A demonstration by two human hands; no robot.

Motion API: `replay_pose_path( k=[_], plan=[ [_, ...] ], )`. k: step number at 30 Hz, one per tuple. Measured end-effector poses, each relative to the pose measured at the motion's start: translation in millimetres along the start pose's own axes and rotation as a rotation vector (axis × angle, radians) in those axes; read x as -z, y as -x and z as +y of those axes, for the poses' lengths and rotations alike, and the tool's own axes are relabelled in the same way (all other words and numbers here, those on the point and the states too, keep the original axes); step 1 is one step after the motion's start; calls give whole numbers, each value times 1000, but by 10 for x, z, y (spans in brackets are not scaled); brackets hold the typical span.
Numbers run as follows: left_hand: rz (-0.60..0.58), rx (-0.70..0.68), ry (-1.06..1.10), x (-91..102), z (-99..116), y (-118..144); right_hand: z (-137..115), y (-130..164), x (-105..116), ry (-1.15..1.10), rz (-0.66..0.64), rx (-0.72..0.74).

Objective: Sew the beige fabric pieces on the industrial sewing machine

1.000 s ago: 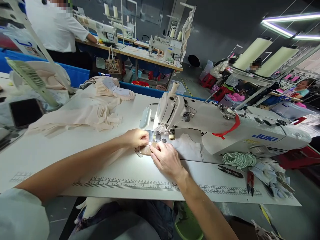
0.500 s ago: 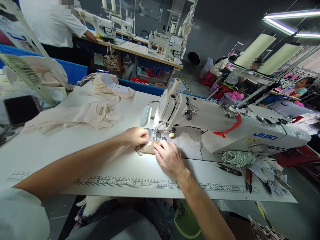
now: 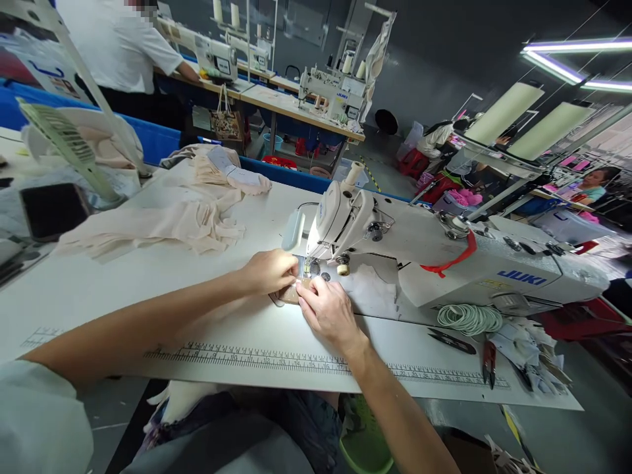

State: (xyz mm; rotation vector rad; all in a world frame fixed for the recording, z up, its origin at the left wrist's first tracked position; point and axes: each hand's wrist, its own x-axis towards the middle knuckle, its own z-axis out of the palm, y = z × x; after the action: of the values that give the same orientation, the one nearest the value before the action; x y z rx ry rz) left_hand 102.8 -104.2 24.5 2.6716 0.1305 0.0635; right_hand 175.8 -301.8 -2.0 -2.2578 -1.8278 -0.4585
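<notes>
Just in front of the needle of a JUKI sewing machine (image 3: 409, 237), both my hands meet over a brown plate (image 3: 288, 295). A small white piece (image 3: 297, 282), perhaps cloth, shows between my fingertips; most of it is hidden. My left hand (image 3: 273, 270) is closed, thumb and fingers pinched at the piece's left side by the presser foot (image 3: 307, 266). From the right, my right hand (image 3: 328, 309) has its thumb and forefinger closed at the piece's near side, its other fingers bent beside the plate.
Cream cloth pieces (image 3: 162, 227) lie at the left, near a green fan (image 3: 66, 145) and a dark-screened device (image 3: 54, 210). On the right are a green cord coil (image 3: 469, 318), black snips (image 3: 451, 340), red-handled snips (image 3: 488, 364) and scraps (image 3: 528, 342). A ruler strip (image 3: 276, 359) runs along the front edge.
The whole view has shifted slightly. Both hands stay by the needle; my right fingertips have come closer to my left fingertips, over the white piece.
</notes>
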Motion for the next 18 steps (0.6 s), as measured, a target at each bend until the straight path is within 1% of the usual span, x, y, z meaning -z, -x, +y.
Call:
replay_pose_path(
  k=[2,4,5,6,7,9,12,15,18],
  plan=[
    [142,-209,-140,-59,38,118,-3,-9,8,2,-9,4],
    [215,-445,-245,-147,46,247,-7,-18,12,4,-14,0],
    [242,-534,-286,-194,40,308,-11,-21,13,5,-12,-4],
    [272,-588,-324,-240,29,361,-15,-24,14,6,-9,-7],
    [297,-612,-358,-279,15,405,-21,-26,15,6,-4,-9],
    [313,-616,-418,-333,-11,459,-35,-30,18,5,10,-7],
    [275,-608,-470,-357,-33,468,-40,-35,30,1,24,1],
    [260,-596,-448,-364,-50,417,14,-34,44,-11,21,-9],
    [276,-561,-375,-399,-80,324,144,-14,39,-25,26,-87]
  ],
)
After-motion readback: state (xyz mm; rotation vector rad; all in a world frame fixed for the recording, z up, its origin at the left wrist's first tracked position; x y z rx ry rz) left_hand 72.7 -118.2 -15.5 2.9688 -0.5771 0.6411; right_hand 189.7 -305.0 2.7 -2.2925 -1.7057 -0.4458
